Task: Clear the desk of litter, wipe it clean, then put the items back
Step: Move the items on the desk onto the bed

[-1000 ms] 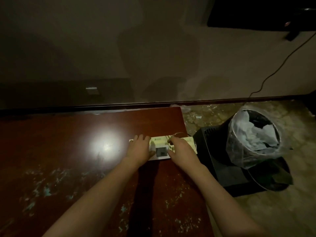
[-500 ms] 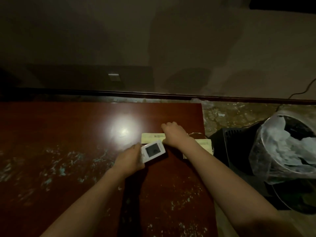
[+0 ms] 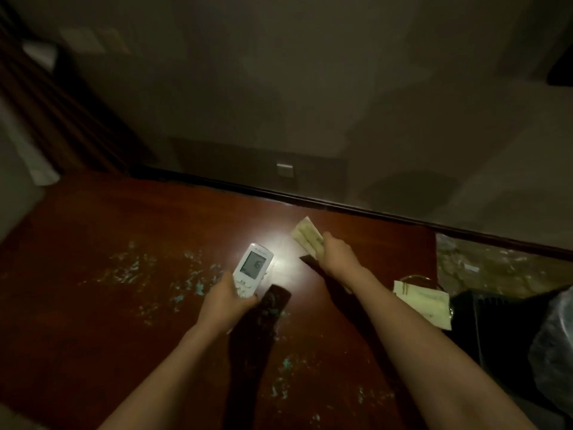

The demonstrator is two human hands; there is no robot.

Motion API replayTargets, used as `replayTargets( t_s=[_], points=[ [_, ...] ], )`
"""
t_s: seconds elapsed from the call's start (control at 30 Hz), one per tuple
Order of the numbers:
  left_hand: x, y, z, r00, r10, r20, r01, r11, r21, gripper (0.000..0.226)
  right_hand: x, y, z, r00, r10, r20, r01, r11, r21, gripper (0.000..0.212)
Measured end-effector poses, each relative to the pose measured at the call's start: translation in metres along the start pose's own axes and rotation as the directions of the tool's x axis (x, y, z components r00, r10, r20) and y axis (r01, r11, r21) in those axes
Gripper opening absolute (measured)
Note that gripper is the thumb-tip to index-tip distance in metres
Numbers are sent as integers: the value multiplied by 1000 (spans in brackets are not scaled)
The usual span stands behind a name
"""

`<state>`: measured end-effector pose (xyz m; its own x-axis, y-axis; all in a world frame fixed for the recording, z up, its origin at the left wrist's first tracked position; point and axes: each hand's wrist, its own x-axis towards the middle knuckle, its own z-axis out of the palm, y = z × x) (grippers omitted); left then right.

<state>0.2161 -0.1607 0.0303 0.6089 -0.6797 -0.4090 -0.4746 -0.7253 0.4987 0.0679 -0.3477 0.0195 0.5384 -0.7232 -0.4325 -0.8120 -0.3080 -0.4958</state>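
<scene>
Two hands work apart above the desk [image 3: 124, 305]: the left hand [image 3: 224, 302] grips a white remote [image 3: 252, 268], the right hand [image 3: 336, 256] clasps a paper packet [image 3: 307, 238]; another paper packet [image 3: 423, 302] lies right of the right forearm, beside a bagged bin [image 3: 552, 346].

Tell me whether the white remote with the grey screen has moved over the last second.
Yes. The white remote with the grey screen, gripped by the left hand, has come off the cream paper packet and left, away from the dark red wooden desk's right edge.

Remote [image 3: 252, 268] left of envelope [image 3: 308, 238], above desk [image 3: 124, 321]
</scene>
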Motion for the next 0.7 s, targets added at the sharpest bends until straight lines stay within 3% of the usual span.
replayTargets(
  t_s=[0.13, 0.27, 0.43, 0.7],
  points=[
    [-25, -23, -30, 991, -35, -129, 18, 991, -133, 39, -25, -58, 0, 997, -45, -64, 63, 945, 321, 36],
    [-60, -60, -57, 966, -129, -226, 58, 954, -294, 38, -62, -123, 27, 990, -138, 17, 113, 872, 476, 30],
    [-115, -147, -104, 911, -264, -317, 115, 901, -419, 38, -118, -227, 90, 946, -302, 117, 219, 863, 455, 26],
    [-241, -328, -175, 730, -543, -415, 166, 730, -663, 42, -242, -396, 229, 808, -497, 317, 361, 842, 401, 31]
  ],
)
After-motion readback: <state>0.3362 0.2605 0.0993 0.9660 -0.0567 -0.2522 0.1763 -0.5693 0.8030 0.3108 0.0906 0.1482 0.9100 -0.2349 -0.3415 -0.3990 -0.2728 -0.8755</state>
